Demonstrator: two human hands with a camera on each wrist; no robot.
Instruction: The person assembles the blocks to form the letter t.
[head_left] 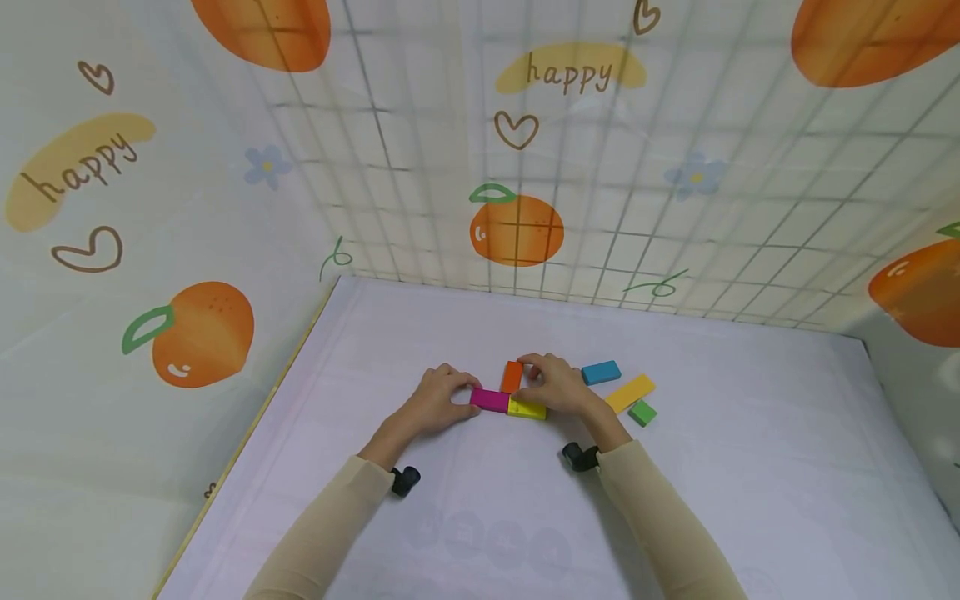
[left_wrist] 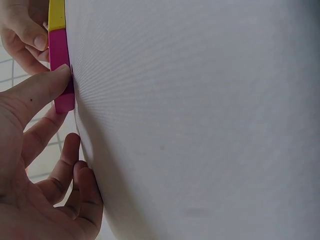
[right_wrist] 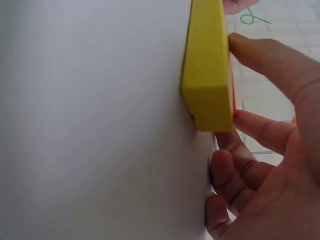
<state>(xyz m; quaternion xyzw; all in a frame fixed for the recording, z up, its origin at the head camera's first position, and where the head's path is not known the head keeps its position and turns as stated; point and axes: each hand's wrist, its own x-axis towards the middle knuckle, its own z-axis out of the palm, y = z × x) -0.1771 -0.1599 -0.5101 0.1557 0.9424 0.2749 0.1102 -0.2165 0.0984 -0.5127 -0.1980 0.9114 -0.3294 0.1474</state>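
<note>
A magenta block (head_left: 491,400) and a yellow block (head_left: 528,407) lie end to end on the white surface. My left hand (head_left: 437,400) pinches the magenta block near its left end between thumb and forefinger; the other fingers curl loosely in the left wrist view. An orange block (head_left: 512,377) stretches away behind the join of those two. Over it, my right hand (head_left: 558,385) holds the orange block, forefinger at its far end and thumb at its near end. That thumb (right_wrist: 250,47) also lies against the top edge of the yellow block.
Right of my right hand lie a blue block (head_left: 601,372), a long amber block (head_left: 630,393) and a small green block (head_left: 642,413). A patterned curtain with printed oranges (head_left: 517,231) hangs behind the table (head_left: 750,467), and similar cloth stands at the left.
</note>
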